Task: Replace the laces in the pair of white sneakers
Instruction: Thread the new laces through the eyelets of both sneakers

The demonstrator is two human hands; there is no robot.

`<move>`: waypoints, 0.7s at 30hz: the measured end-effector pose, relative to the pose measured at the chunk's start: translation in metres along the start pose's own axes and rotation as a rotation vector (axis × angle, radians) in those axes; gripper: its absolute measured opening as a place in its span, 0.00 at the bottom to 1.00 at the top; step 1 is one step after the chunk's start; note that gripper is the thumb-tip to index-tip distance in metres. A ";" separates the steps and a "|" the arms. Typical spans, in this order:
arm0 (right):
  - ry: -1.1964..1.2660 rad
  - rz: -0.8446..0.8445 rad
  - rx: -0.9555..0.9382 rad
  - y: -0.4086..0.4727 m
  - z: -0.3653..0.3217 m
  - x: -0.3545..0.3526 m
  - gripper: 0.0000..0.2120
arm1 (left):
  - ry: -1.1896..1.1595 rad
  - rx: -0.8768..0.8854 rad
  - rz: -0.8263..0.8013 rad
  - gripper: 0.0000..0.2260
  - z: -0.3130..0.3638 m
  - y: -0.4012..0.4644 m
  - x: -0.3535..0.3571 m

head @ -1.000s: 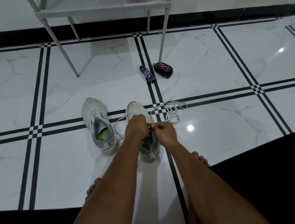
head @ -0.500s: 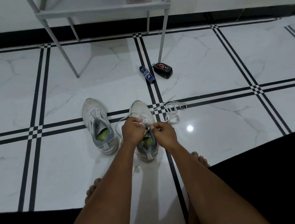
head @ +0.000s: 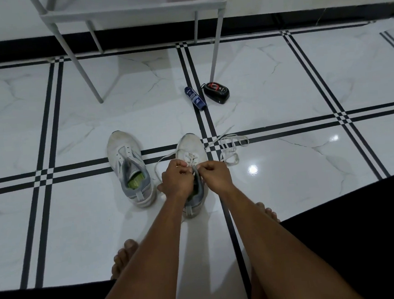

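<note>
White sneaker, right (head: 190, 154): on the tiled floor (head: 281, 90), toe pointing away, partly laced, under both hands.
Left hand (head: 176, 178): fingers curled, pinching the lace (head: 162, 160) at the eyelets.
Right hand (head: 215, 172): fingers curled tight on lace at the tongue.
Left sneaker (head: 129, 167): just beside, unlaced, untouched.
Spare lace (head: 230, 148): loose coil right of the toe.
Beyond: blue tube (head: 195, 98), black case (head: 216, 92), grey rack (head: 133, 11).

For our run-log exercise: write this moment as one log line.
stage: lacing right-hand sneaker | left hand: pinching lace | right hand: pinching lace | other sneaker: unlaced, untouched | loose lace: on floor
</note>
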State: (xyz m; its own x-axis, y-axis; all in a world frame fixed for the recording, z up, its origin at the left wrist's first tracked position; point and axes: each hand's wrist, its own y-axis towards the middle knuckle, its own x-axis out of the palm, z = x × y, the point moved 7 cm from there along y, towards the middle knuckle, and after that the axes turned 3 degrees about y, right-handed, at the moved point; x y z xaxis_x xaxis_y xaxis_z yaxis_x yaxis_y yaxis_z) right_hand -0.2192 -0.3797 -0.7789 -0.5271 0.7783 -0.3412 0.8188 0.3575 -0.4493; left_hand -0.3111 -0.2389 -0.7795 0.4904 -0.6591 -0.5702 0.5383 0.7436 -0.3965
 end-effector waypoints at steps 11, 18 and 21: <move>0.141 -0.135 0.070 0.012 -0.060 -0.016 0.09 | 0.146 0.060 0.262 0.11 -0.010 -0.037 -0.026; 0.567 0.050 0.322 0.012 -0.051 -0.042 0.22 | 0.011 -0.022 0.292 0.13 -0.016 -0.035 -0.032; -0.065 0.062 0.283 -0.001 -0.025 -0.014 0.31 | -0.005 -0.061 0.269 0.13 -0.026 -0.031 -0.028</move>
State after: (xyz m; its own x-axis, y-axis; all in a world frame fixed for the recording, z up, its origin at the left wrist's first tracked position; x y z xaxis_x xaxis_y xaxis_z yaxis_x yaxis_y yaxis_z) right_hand -0.2074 -0.3779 -0.7530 -0.4989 0.7562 -0.4234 0.7586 0.1447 -0.6353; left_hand -0.3593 -0.2404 -0.7698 0.6136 -0.4377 -0.6572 0.3461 0.8972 -0.2743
